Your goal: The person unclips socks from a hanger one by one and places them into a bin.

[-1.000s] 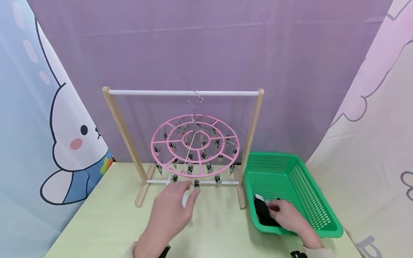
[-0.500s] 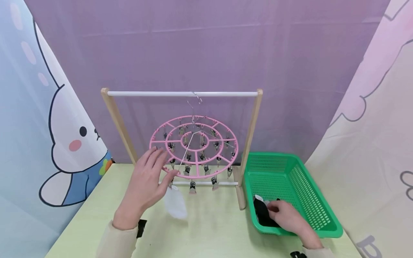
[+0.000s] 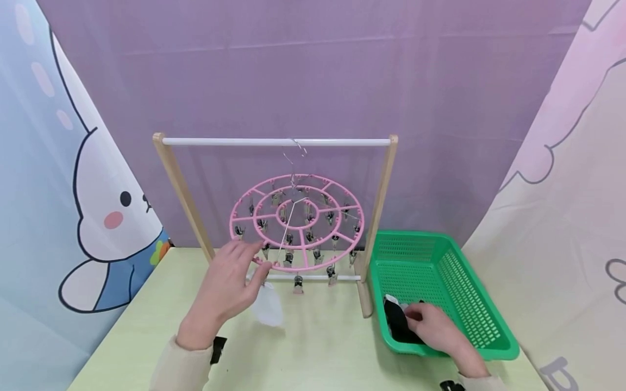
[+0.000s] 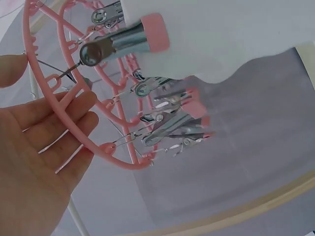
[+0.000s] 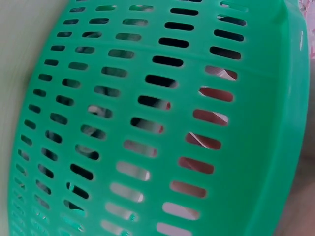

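Note:
A pink round clip hanger (image 3: 296, 222) hangs by its hook from the rack's white bar. My left hand (image 3: 227, 290) is at the hanger's near left rim; in the left wrist view its loosely straight fingers (image 4: 74, 132) lie behind the rim, with the thumb on the outer side. A white piece of cloth (image 3: 268, 307) hangs from a metal clip (image 4: 123, 42) with pink tips. My right hand (image 3: 435, 328) is down in the green basket (image 3: 442, 266), pinching a black piece of cloth (image 3: 398, 321). The basket wall hides most of that hand in the right wrist view.
The wooden rack (image 3: 381, 212) stands on the pale green table (image 3: 313, 347), left of the basket. Several metal clips dangle under the hanger. A purple curtain (image 3: 318, 70) closes the back, with printed cloths at both sides.
My left hand has moved left from the hanger's front to its near left rim, uncovering the hanging white cloth. The hanger swung slightly left, then back right. My right hand stays put.

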A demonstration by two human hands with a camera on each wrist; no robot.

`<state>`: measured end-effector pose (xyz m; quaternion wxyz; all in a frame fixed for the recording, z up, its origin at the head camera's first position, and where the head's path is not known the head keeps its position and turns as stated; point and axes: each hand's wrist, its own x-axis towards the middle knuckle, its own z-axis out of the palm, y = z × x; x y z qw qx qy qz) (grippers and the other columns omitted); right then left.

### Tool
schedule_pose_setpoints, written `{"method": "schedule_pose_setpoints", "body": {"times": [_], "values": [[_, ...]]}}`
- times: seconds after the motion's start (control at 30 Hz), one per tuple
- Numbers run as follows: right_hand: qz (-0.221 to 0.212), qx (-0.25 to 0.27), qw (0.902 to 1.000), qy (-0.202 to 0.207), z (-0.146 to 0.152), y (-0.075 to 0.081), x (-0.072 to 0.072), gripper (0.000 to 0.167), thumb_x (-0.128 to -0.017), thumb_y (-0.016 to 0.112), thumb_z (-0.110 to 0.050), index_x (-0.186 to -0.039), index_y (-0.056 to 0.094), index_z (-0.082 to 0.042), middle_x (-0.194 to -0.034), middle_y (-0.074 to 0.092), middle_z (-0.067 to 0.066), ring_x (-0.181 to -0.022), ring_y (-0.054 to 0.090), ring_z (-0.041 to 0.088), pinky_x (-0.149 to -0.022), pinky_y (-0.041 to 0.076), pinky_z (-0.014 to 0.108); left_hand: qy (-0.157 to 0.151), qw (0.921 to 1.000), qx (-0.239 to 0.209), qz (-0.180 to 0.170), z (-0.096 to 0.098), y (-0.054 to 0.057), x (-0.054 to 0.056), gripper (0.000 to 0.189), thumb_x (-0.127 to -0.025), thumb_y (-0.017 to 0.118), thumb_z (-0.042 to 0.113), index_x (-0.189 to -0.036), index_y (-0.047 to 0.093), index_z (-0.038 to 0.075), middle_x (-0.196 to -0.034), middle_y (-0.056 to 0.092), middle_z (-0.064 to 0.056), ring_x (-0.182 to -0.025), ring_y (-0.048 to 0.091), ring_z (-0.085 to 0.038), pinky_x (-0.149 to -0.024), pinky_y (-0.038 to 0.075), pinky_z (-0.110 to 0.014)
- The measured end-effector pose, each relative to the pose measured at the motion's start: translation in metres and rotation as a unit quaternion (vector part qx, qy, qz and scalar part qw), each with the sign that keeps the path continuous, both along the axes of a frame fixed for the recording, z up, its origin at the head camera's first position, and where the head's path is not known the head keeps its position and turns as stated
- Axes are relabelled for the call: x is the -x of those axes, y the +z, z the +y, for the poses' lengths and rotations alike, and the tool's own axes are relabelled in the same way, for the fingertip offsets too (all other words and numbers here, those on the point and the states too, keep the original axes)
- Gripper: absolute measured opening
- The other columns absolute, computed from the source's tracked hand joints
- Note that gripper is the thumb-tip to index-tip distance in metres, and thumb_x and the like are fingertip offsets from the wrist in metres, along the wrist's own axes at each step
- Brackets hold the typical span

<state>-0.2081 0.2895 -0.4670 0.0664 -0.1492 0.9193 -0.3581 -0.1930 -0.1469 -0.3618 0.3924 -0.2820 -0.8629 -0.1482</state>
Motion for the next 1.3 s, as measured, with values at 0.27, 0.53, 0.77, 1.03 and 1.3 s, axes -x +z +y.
{"method": "schedule_pose_setpoints", "body": {"times": [0.27,0.53,0.77,1.03,1.3], "values": [[0.023,-0.007,0.9987,-0.045,-0.008,0.008,-0.004,0.013,-0.097,0.066,-0.010,-0.106,0.074,-0.007,-0.098,0.072,0.000,-0.085,0.065,0.015,-0.071,0.054,0.036,-0.028,0.9995,0.003,0.016,0.010,0.005,-0.008,0.036,-0.096,0.063,0.024,-0.120,0.069,-0.003,-0.100,0.071,-0.011,-0.096,0.064,-0.031,-0.094,0.049,-0.053],[0.113,0.013,0.9897,-0.087,-0.026,0.030,-0.009,0.012,-0.097,0.067,-0.009,-0.105,0.075,-0.007,-0.094,0.073,0.000,-0.087,0.067,0.017,-0.076,0.056,0.037,-0.036,0.9984,0.012,0.042,0.020,0.014,-0.019,0.027,-0.085,0.075,0.011,-0.111,0.074,0.003,-0.093,0.071,-0.004,-0.089,0.064,-0.027,-0.077,0.051,-0.046],[0.197,0.055,0.9765,-0.069,-0.058,0.050,-0.013,0.011,-0.095,0.069,-0.005,-0.104,0.076,-0.009,-0.094,0.073,-0.001,-0.085,0.068,0.015,-0.077,0.057,0.037,-0.055,0.9971,0.024,0.047,0.035,0.012,-0.023,0.022,-0.084,0.075,0.008,-0.106,0.075,0.005,-0.095,0.071,-0.004,-0.091,0.065,-0.025,-0.086,0.052,-0.044],[0.214,0.101,0.9713,0.022,-0.092,0.062,-0.011,0.011,-0.095,0.072,-0.009,-0.106,0.075,-0.012,-0.096,0.071,-0.002,-0.086,0.066,0.009,-0.074,0.057,0.030,-0.059,0.9956,0.043,0.059,0.050,0.012,-0.021,0.033,-0.077,0.077,-0.009,-0.107,0.075,0.005,-0.098,0.072,-0.006,-0.093,0.067,-0.026,-0.086,0.054,-0.043],[0.140,0.140,0.9754,0.097,-0.123,0.045,-0.004,0.025,-0.098,0.068,-0.011,-0.122,0.069,-0.004,-0.112,0.071,0.007,-0.100,0.068,0.023,-0.087,0.058,0.040,-0.060,0.9963,0.046,0.039,0.061,0.012,-0.020,0.029,-0.082,0.076,-0.004,-0.109,0.075,0.008,-0.100,0.073,-0.004,-0.096,0.067,-0.024,-0.090,0.054,-0.042]]}}
